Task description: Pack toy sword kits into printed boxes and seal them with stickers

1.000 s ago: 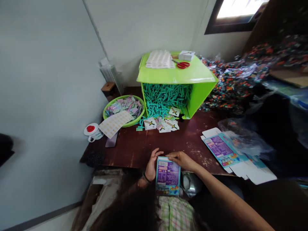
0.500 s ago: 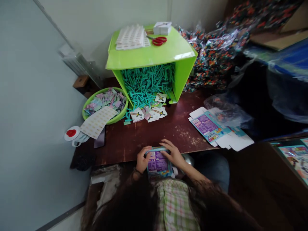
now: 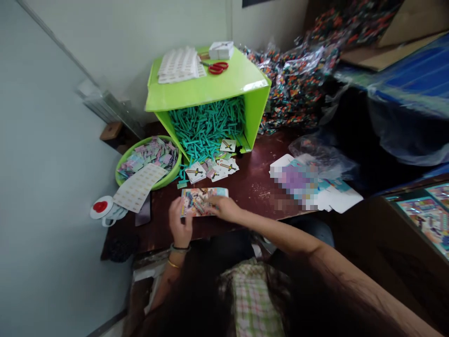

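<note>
A flat printed cardboard box [image 3: 198, 202] lies face up near the front of the dark table, its colourful picture side showing. My left hand [image 3: 180, 222] has the box's left end between thumb and fingers. Bent fingers of my right hand [image 3: 224, 208] lie over the right half of the box, partly covering it. Just beyond are white cards with a sword picture [image 3: 195, 172] and a green open-fronted bin [image 3: 257, 112] holding many teal plastic sticks [image 3: 206, 126].
At left stand a green basket [image 3: 174, 177] of small packets, a sticker sheet [image 3: 140, 187] and a lidded mug [image 3: 109, 220]. Red-handled scissors [image 3: 218, 68] lie on the bin. Flattened boxes [image 3: 336, 194] and plastic bags [image 3: 298, 84] occupy the right.
The box has moved from my lap at the table edge forward and left onto the table. Its purple side faced up before; now the picture side does. Both hands moved with it.
</note>
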Available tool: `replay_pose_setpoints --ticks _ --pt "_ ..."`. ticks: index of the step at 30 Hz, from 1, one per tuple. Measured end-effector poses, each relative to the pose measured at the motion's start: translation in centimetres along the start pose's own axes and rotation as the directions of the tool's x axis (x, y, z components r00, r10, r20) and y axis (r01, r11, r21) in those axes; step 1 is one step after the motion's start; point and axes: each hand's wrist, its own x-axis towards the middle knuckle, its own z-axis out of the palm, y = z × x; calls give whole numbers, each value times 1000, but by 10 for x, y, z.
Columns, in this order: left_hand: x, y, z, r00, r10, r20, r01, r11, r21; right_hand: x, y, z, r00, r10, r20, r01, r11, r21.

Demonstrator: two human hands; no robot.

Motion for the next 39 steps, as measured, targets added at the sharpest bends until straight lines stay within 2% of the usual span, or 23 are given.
replay_pose_setpoints --ticks 1,2,3,5,6,8,10,13,16,19,22,24,25,27,29,31,33,35,36,37,39 --pt "-9 -3 4 983 18 185 -30 998 60 13 18 -4 997 74 -15 -74 997 -21" --pt "-20 -5 9 940 21 341 -63 991 114 22 37 -8 988 148 -53 -151 987 -49" --pt "-31 -7 15 893 12 451 -95 982 162 27 57 -12 974 208 -93 -216 973 -79" --pt "-52 -7 26 835 -25 549 -131 961 243 23 89 -14 955 269 -124 -287 946 -155" --pt "-59 -6 31 834 -44 550 -134 951 278 12 99 -10 956 266 -120 -286 938 -195" --pt "-67 -3 39 859 -65 508 -125 935 332 -22 106 8 972 213 -102 -232 938 -256" --pt "-65 -1 47 875 -53 481 -131 931 341 -68 100 31 981 164 -108 -187 945 -268" --pt "-53 -3 61 856 -21 517 -169 933 317 -134 85 57 988 93 -123 -122 959 -256" --pt "-41 -11 68 847 4 532 -197 931 307 -174 81 62 973 -57 -222 2 971 -238" --pt "-30 -13 59 881 84 465 -226 939 258 -184 85 50 902 -167 -398 124 983 -134" --pt "-12 -1 34 960 157 231 -198 966 164 -173 85 21 824 -73 -562 89 996 2" --pt "4 11 17 991 130 40 -133 988 81 -156 78 -5 765 -3 -644 27 999 28" --pt "11 17 10 996 87 -36 -86 995 43 -144 72 -18 743 -6 -669 29 999 24" --pt "24 29 0 991 -21 -135 19 1000 -17 -114 52 -41 715 -99 -692 129 992 -9" --pt "31 37 -2 982 -99 -163 89 994 -64 -80 26 -53 690 -285 -666 314 946 -79" --pt "31 44 -1 981 -121 -151 105 988 -111 -46 1 -49 675 -468 -571 471 869 -155" --pt "27 46 1 980 -131 -148 107 982 -158 -16 -14 -33 670 -591 -448 578 795 -184" --pt "22 43 -1 968 -170 -183 134 971 -197 8 -12 -11 679 -632 -374 636 761 -130" --pt "21 40 -4 956 -205 -209 160 964 -214 19 -4 -1 709 -595 -378 615 784 -83" --pt "20 36 -7 942 -244 -229 191 954 -232 30 7 7 766 -508 -394 540 841 -33" --pt "21 27 -12 920 -311 -239 246 932 -268 51 35 19 898 -190 -396 218 976 27"
